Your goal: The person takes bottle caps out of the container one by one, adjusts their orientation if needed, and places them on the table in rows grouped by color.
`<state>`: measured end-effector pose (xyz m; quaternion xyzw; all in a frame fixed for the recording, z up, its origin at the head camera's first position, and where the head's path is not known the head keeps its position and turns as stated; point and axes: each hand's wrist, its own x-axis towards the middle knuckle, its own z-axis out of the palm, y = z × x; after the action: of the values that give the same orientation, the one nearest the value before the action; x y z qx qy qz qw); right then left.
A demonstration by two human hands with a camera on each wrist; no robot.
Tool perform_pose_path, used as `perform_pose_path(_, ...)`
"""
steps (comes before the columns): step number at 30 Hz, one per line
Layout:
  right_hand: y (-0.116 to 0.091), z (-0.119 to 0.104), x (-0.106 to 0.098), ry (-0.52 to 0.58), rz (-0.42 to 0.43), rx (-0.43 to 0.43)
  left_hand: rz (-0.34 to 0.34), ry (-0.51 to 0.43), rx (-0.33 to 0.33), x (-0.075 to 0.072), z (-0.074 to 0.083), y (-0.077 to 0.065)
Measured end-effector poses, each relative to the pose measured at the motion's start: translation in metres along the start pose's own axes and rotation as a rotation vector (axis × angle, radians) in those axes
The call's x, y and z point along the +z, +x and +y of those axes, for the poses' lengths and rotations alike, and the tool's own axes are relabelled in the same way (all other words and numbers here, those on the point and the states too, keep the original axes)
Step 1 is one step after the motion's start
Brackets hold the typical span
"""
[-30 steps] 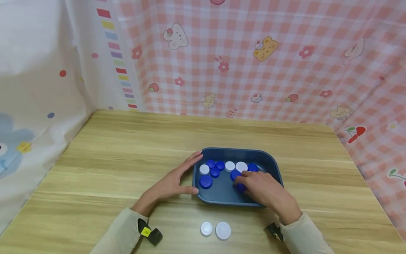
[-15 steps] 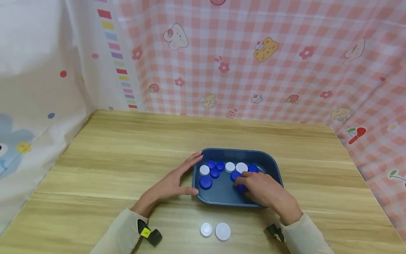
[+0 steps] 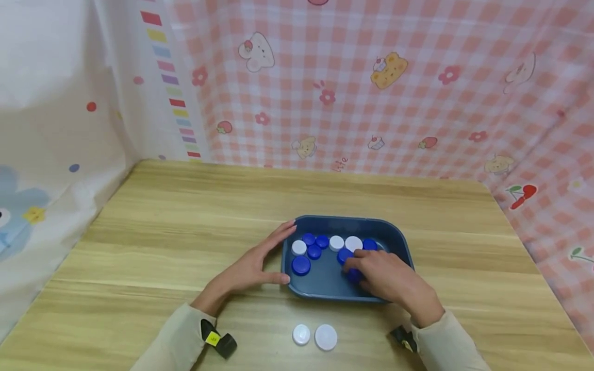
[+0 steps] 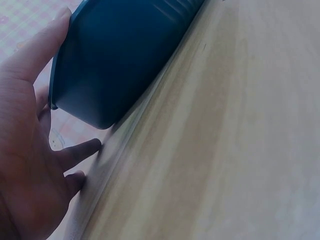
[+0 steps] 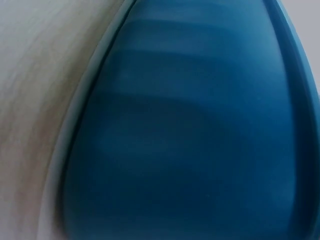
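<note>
A person in pale sleeves (image 3: 174, 337) is working with both bare hands at a dark blue tray (image 3: 325, 287), which is sitting on a wood-grain desk (image 3: 176, 221). The right hand (image 3: 392, 275) is dipping into the tray's right half, its fingers curling round a blue cap (image 3: 355, 276) and partly hiding it. The left hand (image 3: 250, 268) is spanning the tray's left end with fingers unclenched and spread, the thumb touching near the front corner and the fingertips the back one.

Just beyond the right hand's fingers, a second blue cap (image 3: 345, 256) is lying in front of a large white cap (image 3: 353, 243), with a third blue cap (image 3: 369, 245) resting to its right and a smaller white cap (image 3: 336, 243) to its left. Farther left inside the tray, a large blue cap (image 3: 301, 265) is sitting in front of a small white cap (image 3: 299, 248), while three small blue caps (image 3: 314, 252) are clustering nearby. Two white discs (image 3: 326, 337), one larger than the other, are lying side by side on the desk in front of the tray. Pink gingham fabric (image 3: 297, 98) is hanging behind.
</note>
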<state>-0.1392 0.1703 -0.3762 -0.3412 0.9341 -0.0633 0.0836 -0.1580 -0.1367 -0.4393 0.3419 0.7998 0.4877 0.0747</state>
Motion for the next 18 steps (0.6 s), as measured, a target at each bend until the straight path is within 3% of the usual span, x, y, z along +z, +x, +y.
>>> perform_pose_path(18, 0.0033, 0.0018, 0.0009, 0.009, -0.009, -0.002, -0.006, 0.01, 0.0, -0.0007, 0.0008, -0.0003)
